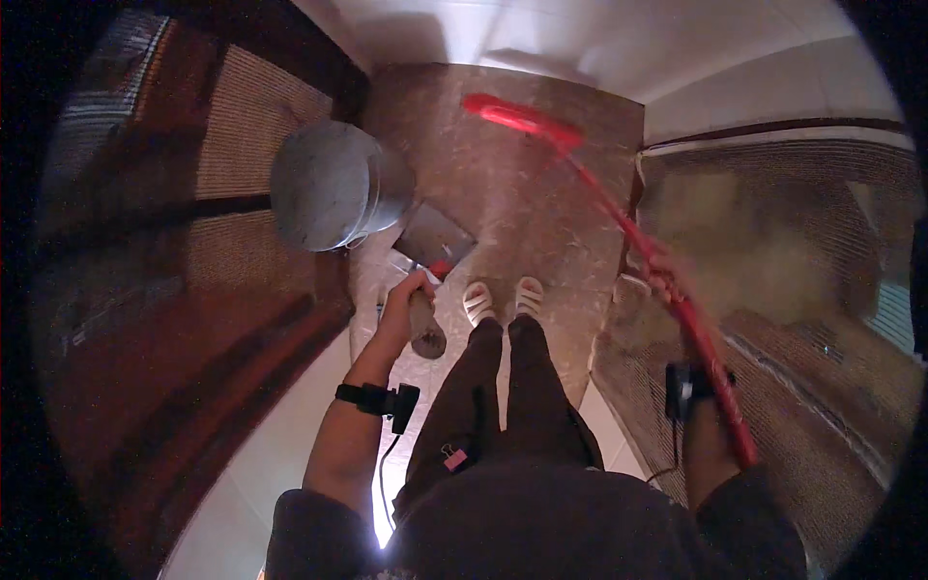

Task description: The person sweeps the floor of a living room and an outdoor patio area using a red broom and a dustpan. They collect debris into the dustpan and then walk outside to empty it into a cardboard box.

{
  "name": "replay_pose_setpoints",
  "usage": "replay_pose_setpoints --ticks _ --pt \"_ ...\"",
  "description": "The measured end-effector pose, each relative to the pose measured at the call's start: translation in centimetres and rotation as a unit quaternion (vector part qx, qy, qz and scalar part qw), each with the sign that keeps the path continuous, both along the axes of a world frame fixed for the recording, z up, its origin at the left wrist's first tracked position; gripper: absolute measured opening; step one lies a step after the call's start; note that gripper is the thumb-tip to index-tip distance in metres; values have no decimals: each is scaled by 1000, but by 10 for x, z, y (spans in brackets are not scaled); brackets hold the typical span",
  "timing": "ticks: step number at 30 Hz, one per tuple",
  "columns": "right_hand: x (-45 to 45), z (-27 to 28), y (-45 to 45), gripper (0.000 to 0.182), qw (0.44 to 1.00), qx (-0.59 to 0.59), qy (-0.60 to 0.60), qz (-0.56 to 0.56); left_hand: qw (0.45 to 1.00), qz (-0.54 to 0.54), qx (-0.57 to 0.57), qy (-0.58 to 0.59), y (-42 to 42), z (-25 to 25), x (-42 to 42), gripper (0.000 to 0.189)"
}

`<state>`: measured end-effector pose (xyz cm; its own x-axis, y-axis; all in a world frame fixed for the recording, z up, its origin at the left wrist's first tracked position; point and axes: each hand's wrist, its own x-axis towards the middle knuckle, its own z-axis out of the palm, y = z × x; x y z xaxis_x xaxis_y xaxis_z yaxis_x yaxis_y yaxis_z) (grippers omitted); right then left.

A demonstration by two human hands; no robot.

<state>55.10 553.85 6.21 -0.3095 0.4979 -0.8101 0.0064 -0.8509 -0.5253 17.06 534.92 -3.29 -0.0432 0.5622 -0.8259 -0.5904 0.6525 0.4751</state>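
My left hand [415, 286] is closed around the handle of a dustpan [435, 235], whose thick brownish grip end [426, 333] points back towards me. The dustpan's dark, flat pan lies over the floor beside a round grey lidded bucket. In my right hand [663, 272] is the long red handle of a broom, which runs past my forearm. The red broom head [522, 119] is low over the tiled floor, near the far wall, and is blurred. Red also shows at the near edge of the dustpan.
The lidded bucket [326, 185] stands at the left, against dark reddish furniture with ribbed panels [264, 116]. Along the right is a mesh-textured surface [783, 217]. A pale wall [580, 43] closes off the far end. My feet in light sandals [478, 304] are on the floor.
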Motion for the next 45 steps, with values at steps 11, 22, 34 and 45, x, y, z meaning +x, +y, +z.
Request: replay_pose_setpoints --ticks 11,22,34,45 --pt "-30 16 -107 41 973 -64 -118 188 851 -209 232 423 -27 -49 -12 21" --pt "-74 -34 3 36 954 131 -166 211 807 -231 274 470 -37 -85 -19 13" --pt "-19 -15 -80 45 975 -92 -81 183 972 -58 114 195 -71 -77 -27 19" --pt "-18 -150 65 30 989 -89 -18 116 992 72 -61 86 -139 -73 -8 16"
